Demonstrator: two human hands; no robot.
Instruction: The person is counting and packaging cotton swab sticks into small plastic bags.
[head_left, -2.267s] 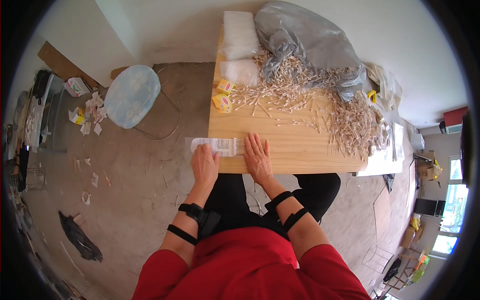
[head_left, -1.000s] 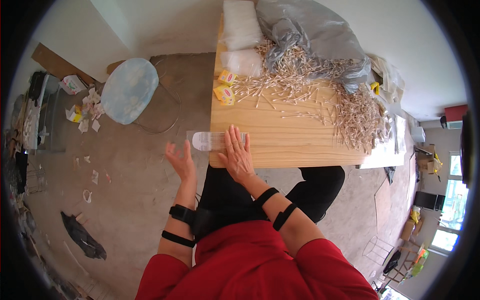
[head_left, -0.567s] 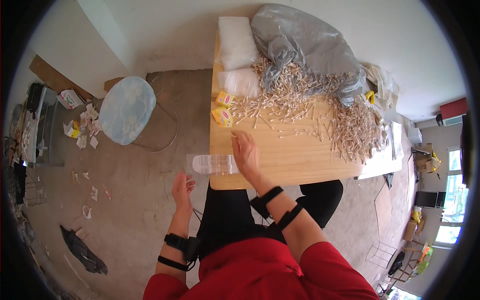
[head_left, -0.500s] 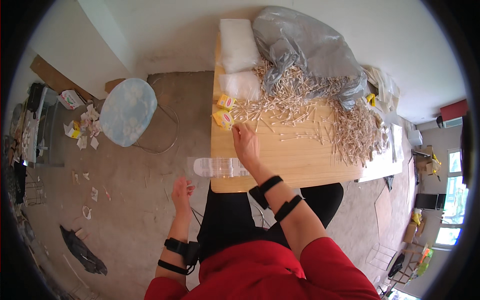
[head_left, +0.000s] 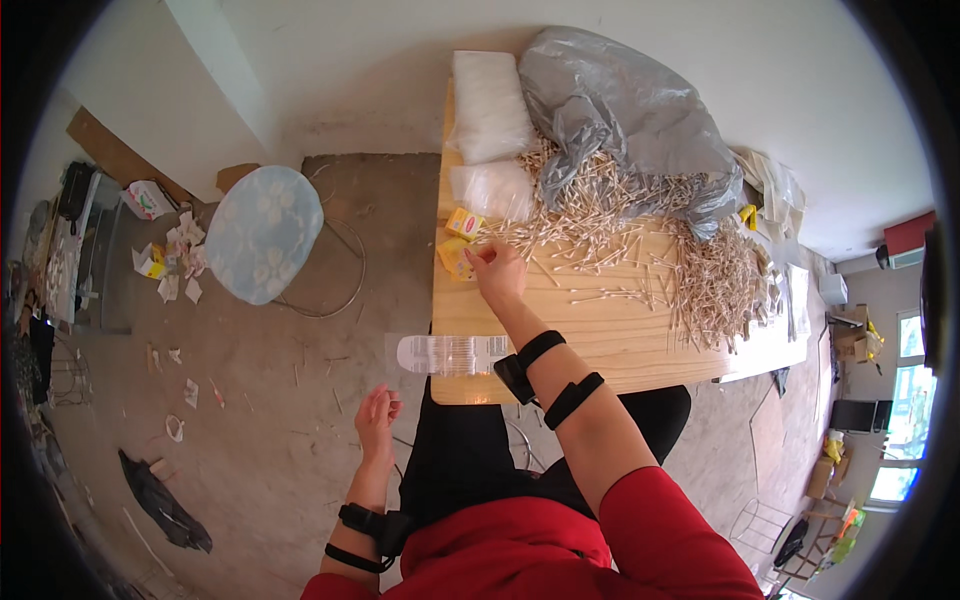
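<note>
My right hand is over the left part of the wooden table, thumb and fingertips pinched at the right edge of a small yellow printed card. Just beyond that card lies another yellow printed piece, like a small box or a stack of cards. My left hand hangs off the table's front left corner with loosely curled fingers apart and nothing visible in them. Between the hands, a clear plastic packet with a row of cotton swabs lies on the table, its left end jutting past the edge.
Loose cotton swabs are heaped at the back and right of the table, partly under a grey plastic bag. Stacks of clear bags lie at the back left. A blue-covered stool stands to the left.
The view has shifted, so the table appears lower. My right hand has moved slightly away from me and left, its fingertips now onto the yellow card. My left hand has lowered a little.
</note>
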